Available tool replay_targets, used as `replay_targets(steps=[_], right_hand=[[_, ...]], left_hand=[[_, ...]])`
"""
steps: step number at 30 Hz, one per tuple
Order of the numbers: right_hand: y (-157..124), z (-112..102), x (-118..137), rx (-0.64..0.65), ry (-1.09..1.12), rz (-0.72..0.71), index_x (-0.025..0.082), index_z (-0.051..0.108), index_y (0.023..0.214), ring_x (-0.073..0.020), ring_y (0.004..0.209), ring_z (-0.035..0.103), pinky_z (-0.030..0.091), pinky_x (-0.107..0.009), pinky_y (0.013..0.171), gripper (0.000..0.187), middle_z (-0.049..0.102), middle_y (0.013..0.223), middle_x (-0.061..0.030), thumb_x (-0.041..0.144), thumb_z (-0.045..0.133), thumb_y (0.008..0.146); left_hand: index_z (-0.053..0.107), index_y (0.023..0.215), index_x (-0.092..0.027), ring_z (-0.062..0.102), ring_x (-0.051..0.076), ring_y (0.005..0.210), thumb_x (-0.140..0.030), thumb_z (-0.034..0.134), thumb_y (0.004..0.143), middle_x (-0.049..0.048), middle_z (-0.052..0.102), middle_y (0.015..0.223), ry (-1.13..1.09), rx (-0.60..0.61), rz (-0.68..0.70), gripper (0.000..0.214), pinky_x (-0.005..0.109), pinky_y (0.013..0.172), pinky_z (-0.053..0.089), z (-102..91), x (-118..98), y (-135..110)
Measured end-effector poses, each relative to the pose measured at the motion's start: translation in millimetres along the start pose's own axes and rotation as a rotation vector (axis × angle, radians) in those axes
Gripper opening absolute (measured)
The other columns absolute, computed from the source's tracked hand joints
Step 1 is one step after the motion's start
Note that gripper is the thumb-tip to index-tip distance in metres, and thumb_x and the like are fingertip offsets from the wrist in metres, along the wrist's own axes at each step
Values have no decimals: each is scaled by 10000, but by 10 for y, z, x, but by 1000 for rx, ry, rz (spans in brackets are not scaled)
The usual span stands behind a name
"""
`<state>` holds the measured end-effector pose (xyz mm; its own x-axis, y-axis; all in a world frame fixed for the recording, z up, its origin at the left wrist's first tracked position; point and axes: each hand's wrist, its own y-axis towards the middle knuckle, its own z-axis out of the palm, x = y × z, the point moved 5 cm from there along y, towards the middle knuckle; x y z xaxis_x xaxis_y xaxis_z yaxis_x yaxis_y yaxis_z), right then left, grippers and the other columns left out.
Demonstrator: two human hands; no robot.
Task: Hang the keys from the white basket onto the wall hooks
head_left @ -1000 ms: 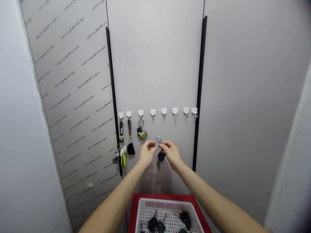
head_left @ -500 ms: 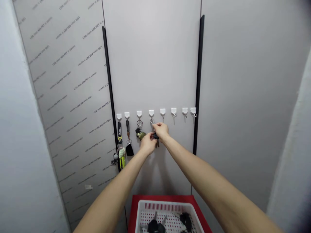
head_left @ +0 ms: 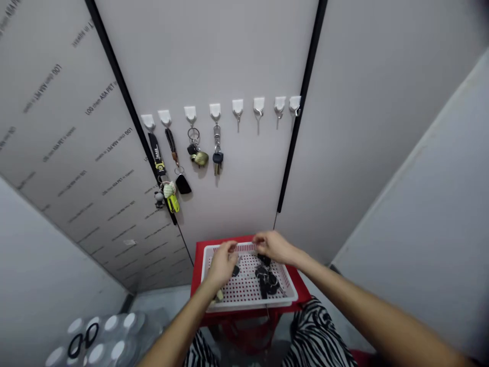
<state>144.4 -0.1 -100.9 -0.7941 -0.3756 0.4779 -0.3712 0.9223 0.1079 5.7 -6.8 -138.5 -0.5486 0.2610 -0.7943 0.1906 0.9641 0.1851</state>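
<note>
Over the left side of a white perforated basket [head_left: 248, 305] is my left hand [head_left: 221, 266], its fingers loosely bent and apart, with nothing seen in them. A dark key [head_left: 236, 271] lies just beside it, partly covered. My right hand [head_left: 277, 248] hovers at the basket's back right, fingers curved down with a gap to the thumb, above a black key [head_left: 264, 259] that it partly hides. Nearby in the basket lies a bunch of black keys [head_left: 270, 282] on rings. A small bunch of keys [head_left: 217, 159] hangs from the fourth wall hook [head_left: 215, 110] by a metal clip.
Other key sets hang further left: one with a brass-coloured charm [head_left: 200, 159], one with a black fob [head_left: 183, 184], one on a black lanyard [head_left: 156, 150]. Several hooks to the right hold nothing. The basket rests on a red stand [head_left: 301, 288]. Capped bottles [head_left: 114, 336] stand lower left.
Both hands have left the fourth hook and come down to the basket. The key bunch they were holding now hangs there freely. The view has tilted downward.
</note>
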Motion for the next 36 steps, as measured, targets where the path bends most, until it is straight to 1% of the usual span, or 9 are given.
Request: replay_targets(steps=[3, 7, 12, 15, 18, 23, 27, 31, 36], right_hand=[[-300, 210, -199, 33, -212, 29, 173, 564, 764, -174, 789, 445, 316, -276, 672, 210, 561, 787, -49, 165, 471, 576], [-481, 319, -198, 72, -261, -25, 233, 535, 851, -170, 866, 393, 246, -300, 747, 301, 520, 875, -22, 190, 515, 554], [-478, 427, -146, 65, -283, -6, 200, 566, 668, -160, 836, 390, 196, -322, 765, 109, 508, 837, -26, 196, 480, 602], [-426, 445, -134, 14, -266, 26, 179, 549, 593, -158, 786, 409, 193, -343, 756, 99, 524, 727, -21, 183, 452, 618], [-379, 352, -144, -104, -107, 73, 174, 527, 597, -135, 719, 437, 247, -299, 709, 106, 534, 656, -3, 195, 429, 634], [-332, 151, -160, -220, 190, 124, 154, 491, 583, -96, 569, 452, 312, -214, 574, 128, 527, 584, 0, 216, 399, 646], [-289, 60, -145, -238, 373, 168, 145, 481, 567, -91, 522, 442, 327, -202, 524, 122, 503, 541, 5, 230, 415, 626], [-179, 3, -107, -191, 603, 195, 131, 481, 579, -77, 486, 429, 332, -192, 477, 129, 484, 523, 11, 246, 434, 613], [14, -188, 36, -196, 797, 166, 122, 471, 575, -58, 432, 406, 337, -189, 447, 133, 459, 470, 32, 254, 470, 588]], left_hand=[[483, 890, -161, 437, 125, 870, -132, 413, 625, 38, 509, 917, 136, 105, 77, 275, 260, 788, 328, 221, 64, -182], [491, 881, -190, 418, 144, 894, -150, 439, 613, 24, 505, 930, 296, 236, 157, 276, 297, 822, 286, 312, 8, -245], [500, 858, -216, 426, 147, 872, -171, 449, 616, 6, 525, 897, 343, 315, 232, 252, 330, 847, 232, 353, -43, -264], [503, 846, -217, 428, 141, 860, -157, 436, 618, 1, 530, 880, 336, 319, 228, 245, 319, 840, 236, 366, -38, -279], [503, 839, -214, 418, 137, 869, -139, 440, 604, -3, 523, 887, 348, 262, 189, 254, 298, 831, 244, 331, -4, -266], [488, 864, -185, 394, 158, 894, -149, 457, 578, 23, 493, 924, 417, 67, -17, 290, 275, 780, 287, 148, 182, -202], [494, 862, -178, 408, 164, 870, -183, 480, 560, 31, 487, 914, 405, 108, -55, 302, 267, 761, 305, 100, 247, -194], [512, 835, -171, 419, 165, 864, -192, 471, 577, 36, 509, 888, 297, 65, -17, 262, 275, 764, 307, 10, 67, -118], [516, 823, -163, 476, 118, 769, -239, 436, 632, 27, 546, 834, -48, 31, 111, 221, 228, 703, 355, -62, -387, 112]])
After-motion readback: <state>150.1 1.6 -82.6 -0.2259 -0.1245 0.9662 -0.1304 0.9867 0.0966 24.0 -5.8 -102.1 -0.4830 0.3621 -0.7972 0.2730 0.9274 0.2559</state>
